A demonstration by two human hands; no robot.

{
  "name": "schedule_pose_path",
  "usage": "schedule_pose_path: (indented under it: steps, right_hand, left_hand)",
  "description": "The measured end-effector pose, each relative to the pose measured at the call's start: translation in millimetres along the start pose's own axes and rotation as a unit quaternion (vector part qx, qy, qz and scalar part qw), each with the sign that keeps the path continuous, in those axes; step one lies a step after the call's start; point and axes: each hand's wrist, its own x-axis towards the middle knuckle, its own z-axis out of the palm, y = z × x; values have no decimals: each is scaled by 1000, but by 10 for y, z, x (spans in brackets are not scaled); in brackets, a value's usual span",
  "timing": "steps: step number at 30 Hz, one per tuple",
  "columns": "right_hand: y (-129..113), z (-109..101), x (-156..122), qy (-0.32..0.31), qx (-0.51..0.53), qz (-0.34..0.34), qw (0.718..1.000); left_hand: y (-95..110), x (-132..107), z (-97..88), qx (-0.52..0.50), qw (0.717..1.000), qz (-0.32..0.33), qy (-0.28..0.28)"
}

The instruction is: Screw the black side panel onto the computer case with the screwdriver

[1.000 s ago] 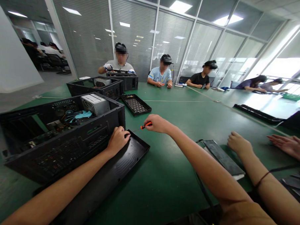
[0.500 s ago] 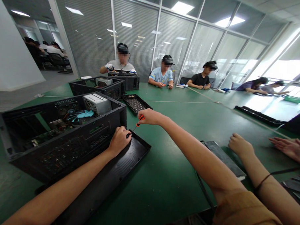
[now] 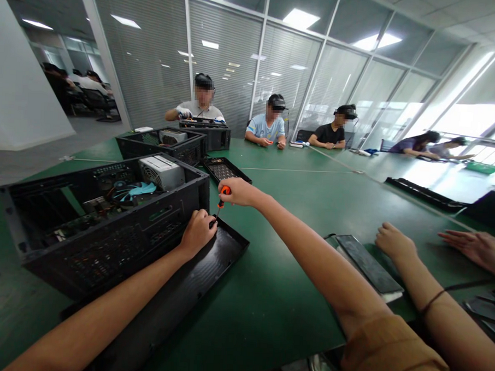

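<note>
My right hand is closed around the orange and black handle of a screwdriver. Its shaft points down to a small black part that the fingers of my left hand pinch; I cannot make out its kind. Both hands are over the far end of a long black panel lying flat on the table. Just left of them a black computer case lies on its side with its top uncovered, showing a silver power supply and light-blue cables.
Further computer cases stand behind, beside a black front panel. To my right, another person's hands rest near a dark phone-like slab on the green table. Several people sit along the far side.
My right hand has shifted slightly left, and the screwdriver now stands more upright over the small black part. My left hand stays almost in place.
</note>
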Motion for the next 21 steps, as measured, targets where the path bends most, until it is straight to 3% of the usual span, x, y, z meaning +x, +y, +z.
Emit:
schedule_pose_path:
  steps: [5,11,17,21]
  right_hand:
    - [-18,61,36,25,-3,-46,999]
    - [19,70,18,24,-9,-33,999]
    - [-19,86,16,42,-18,-63,997]
    - [-86,45,5,15,-2,-39,999]
  left_hand:
    - [3,6,-5,-5,1000,-2,0]
    - [7,-2,-24,2,1000,3,-4]
    - [3,-4,-40,-3,1000,12,-3]
    - [9,1,-51,-5,1000,5,-4]
